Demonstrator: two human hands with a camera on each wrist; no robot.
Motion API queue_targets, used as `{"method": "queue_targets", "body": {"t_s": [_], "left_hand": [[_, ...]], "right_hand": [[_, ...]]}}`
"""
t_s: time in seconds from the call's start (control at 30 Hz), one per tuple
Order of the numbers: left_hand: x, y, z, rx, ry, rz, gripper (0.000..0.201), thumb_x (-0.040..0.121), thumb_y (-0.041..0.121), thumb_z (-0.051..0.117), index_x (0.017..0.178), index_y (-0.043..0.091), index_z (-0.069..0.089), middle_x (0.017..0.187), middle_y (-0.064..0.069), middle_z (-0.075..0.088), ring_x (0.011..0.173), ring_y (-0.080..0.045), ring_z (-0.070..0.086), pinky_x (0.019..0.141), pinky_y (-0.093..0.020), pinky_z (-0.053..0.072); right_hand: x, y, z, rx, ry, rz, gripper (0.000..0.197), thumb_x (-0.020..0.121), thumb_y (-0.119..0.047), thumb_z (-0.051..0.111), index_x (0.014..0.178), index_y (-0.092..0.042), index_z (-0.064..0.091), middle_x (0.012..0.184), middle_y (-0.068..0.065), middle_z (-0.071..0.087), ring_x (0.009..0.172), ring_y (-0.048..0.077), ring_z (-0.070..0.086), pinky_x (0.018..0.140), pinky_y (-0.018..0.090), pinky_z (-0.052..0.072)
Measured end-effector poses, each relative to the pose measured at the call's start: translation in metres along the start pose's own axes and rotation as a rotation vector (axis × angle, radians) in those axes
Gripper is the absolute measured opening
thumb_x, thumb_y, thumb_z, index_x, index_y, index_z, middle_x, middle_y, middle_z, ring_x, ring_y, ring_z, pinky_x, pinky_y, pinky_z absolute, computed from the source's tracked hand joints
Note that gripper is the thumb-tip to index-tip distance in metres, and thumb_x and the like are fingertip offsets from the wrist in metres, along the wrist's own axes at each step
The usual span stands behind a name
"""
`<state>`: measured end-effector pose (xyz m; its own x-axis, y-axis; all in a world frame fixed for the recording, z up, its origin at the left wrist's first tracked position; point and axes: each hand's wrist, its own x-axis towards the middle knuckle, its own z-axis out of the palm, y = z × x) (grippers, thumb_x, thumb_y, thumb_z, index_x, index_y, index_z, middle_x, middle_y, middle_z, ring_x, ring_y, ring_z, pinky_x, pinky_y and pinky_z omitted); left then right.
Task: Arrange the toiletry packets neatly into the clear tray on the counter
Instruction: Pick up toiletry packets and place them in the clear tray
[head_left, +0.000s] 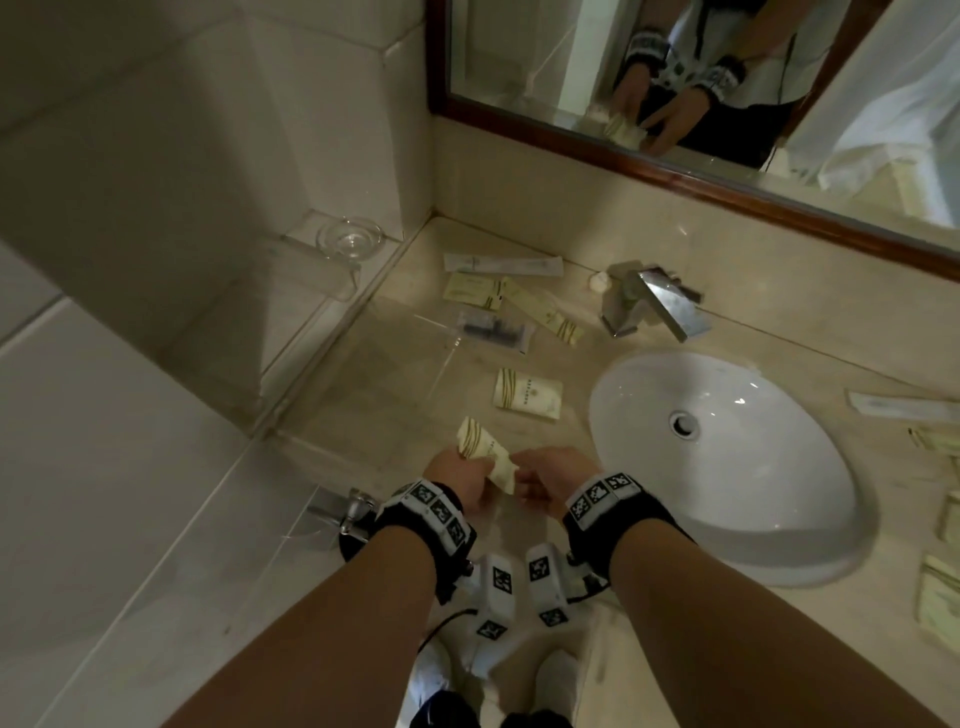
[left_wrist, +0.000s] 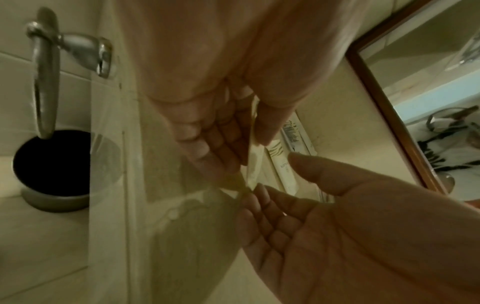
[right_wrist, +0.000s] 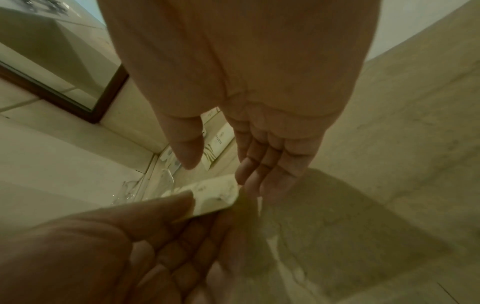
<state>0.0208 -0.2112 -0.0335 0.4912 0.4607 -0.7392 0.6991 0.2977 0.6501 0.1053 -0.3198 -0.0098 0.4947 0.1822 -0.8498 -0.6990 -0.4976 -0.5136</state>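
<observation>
My left hand (head_left: 465, 470) pinches a cream toiletry packet with gold stripes (head_left: 485, 457) just above the counter's front edge. In the left wrist view the packet (left_wrist: 252, 164) sits edge-on between thumb and fingers. My right hand (head_left: 524, 475) is beside it, fingers relaxed and open (right_wrist: 267, 164), fingertips near the packet's end (right_wrist: 213, 197). The clear tray (head_left: 410, 338) shows only as faint edges on the counter's left side. A comb packet (head_left: 491, 332) lies at its far right edge. Loose cream packets (head_left: 527, 395) (head_left: 543, 310) (head_left: 470, 287) and a long white box (head_left: 503, 265) lie beyond.
A white sink (head_left: 722, 457) with a chrome faucet (head_left: 649, 301) fills the right. More packets (head_left: 940, 597) lie right of it. A glass dish (head_left: 350, 238) sits on a clear wall shelf. A chrome fitting and dark cup (left_wrist: 52, 164) hang on the left wall. A mirror (head_left: 675, 78) is behind.
</observation>
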Motion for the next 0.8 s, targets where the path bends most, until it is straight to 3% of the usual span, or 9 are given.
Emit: {"method": "queue_targets", "body": {"t_s": [0.1, 0.2, 0.27, 0.37, 0.47, 0.6, 0.67, 0.73, 0.8], "left_hand": [[-0.012, 0.007, -0.005, -0.232, -0.058, -0.041, 0.025, 0.082, 0.022, 0.071, 0.101, 0.006, 0.066, 0.096, -0.018, 0.073, 0.080, -0.034, 0.071, 0.069, -0.042, 0.057], [-0.025, 0.024, -0.024, -0.427, -0.130, -0.022, 0.007, 0.092, 0.006, 0.064, 0.099, 0.003, 0.065, 0.093, -0.019, 0.069, 0.071, -0.028, 0.066, 0.070, -0.039, 0.057], [-0.033, 0.036, -0.039, -0.466, -0.175, 0.011, 0.010, 0.093, 0.006, 0.064, 0.102, 0.004, 0.066, 0.097, -0.019, 0.070, 0.073, -0.026, 0.066, 0.074, -0.039, 0.056], [-0.042, 0.054, -0.070, -0.470, -0.200, 0.061, 0.018, 0.090, 0.006, 0.068, 0.108, 0.003, 0.066, 0.098, -0.018, 0.071, 0.072, -0.024, 0.068, 0.069, -0.035, 0.057], [-0.052, 0.073, -0.106, -0.502, -0.161, 0.096, 0.025, 0.086, 0.007, 0.073, 0.109, 0.005, 0.063, 0.087, -0.015, 0.067, 0.064, -0.021, 0.064, 0.059, -0.032, 0.057], [-0.054, 0.083, -0.145, -0.515, -0.048, 0.134, 0.019, 0.090, 0.012, 0.070, 0.106, 0.008, 0.061, 0.100, -0.018, 0.070, 0.076, -0.024, 0.065, 0.060, -0.030, 0.056], [-0.052, 0.082, -0.161, -0.462, -0.029, 0.141, 0.022, 0.090, 0.012, 0.070, 0.110, 0.006, 0.061, 0.102, -0.019, 0.072, 0.078, -0.025, 0.066, 0.062, -0.031, 0.056], [-0.046, 0.079, -0.171, -0.444, -0.011, 0.128, 0.020, 0.088, 0.009, 0.072, 0.105, 0.006, 0.062, 0.084, -0.016, 0.069, 0.064, -0.023, 0.063, 0.059, -0.031, 0.056], [-0.039, 0.075, -0.176, -0.467, -0.005, 0.120, 0.015, 0.087, 0.004, 0.071, 0.099, 0.005, 0.061, 0.072, -0.014, 0.064, 0.053, -0.020, 0.059, 0.052, -0.029, 0.056]], "right_hand": [[-0.001, -0.004, 0.000, -0.036, -0.010, -0.049, 0.040, 0.063, -0.027, 0.081, 0.094, -0.002, 0.074, 0.067, 0.010, 0.064, 0.067, 0.026, 0.057, 0.069, 0.039, 0.047], [-0.022, -0.024, 0.005, 0.032, -0.036, -0.086, 0.020, 0.079, -0.012, 0.078, 0.094, -0.002, 0.068, 0.069, 0.009, 0.057, 0.058, 0.023, 0.056, 0.067, 0.039, 0.052], [-0.035, -0.040, 0.010, 0.046, -0.092, -0.128, 0.013, 0.083, -0.005, 0.074, 0.092, -0.003, 0.065, 0.071, 0.012, 0.059, 0.057, 0.024, 0.058, 0.065, 0.039, 0.054], [-0.052, -0.069, 0.029, -0.002, -0.150, -0.228, 0.013, 0.085, -0.002, 0.071, 0.095, -0.006, 0.063, 0.079, 0.016, 0.069, 0.065, 0.026, 0.066, 0.066, 0.039, 0.057], [-0.073, -0.101, 0.052, -0.076, -0.143, -0.334, 0.009, 0.087, 0.000, 0.069, 0.089, -0.007, 0.065, 0.074, 0.014, 0.067, 0.066, 0.025, 0.065, 0.068, 0.040, 0.057], [-0.085, -0.125, 0.072, -0.214, -0.155, -0.401, 0.014, 0.088, -0.002, 0.067, 0.100, -0.009, 0.071, 0.098, 0.016, 0.074, 0.090, 0.030, 0.070, 0.082, 0.043, 0.058], [-0.087, -0.132, 0.081, -0.281, -0.141, -0.432, 0.012, 0.087, -0.010, 0.070, 0.097, -0.013, 0.075, 0.103, 0.016, 0.075, 0.082, 0.026, 0.068, 0.068, 0.035, 0.056], [-0.084, -0.138, 0.091, -0.316, -0.117, -0.463, 0.011, 0.088, -0.015, 0.069, 0.094, -0.019, 0.078, 0.098, 0.014, 0.075, 0.067, 0.022, 0.058, 0.054, 0.029, 0.045], [-0.081, -0.141, 0.100, -0.308, -0.090, -0.500, 0.014, 0.089, -0.016, 0.066, 0.095, -0.021, 0.077, 0.088, 0.011, 0.073, 0.058, 0.017, 0.051, 0.049, 0.028, 0.040]]}}
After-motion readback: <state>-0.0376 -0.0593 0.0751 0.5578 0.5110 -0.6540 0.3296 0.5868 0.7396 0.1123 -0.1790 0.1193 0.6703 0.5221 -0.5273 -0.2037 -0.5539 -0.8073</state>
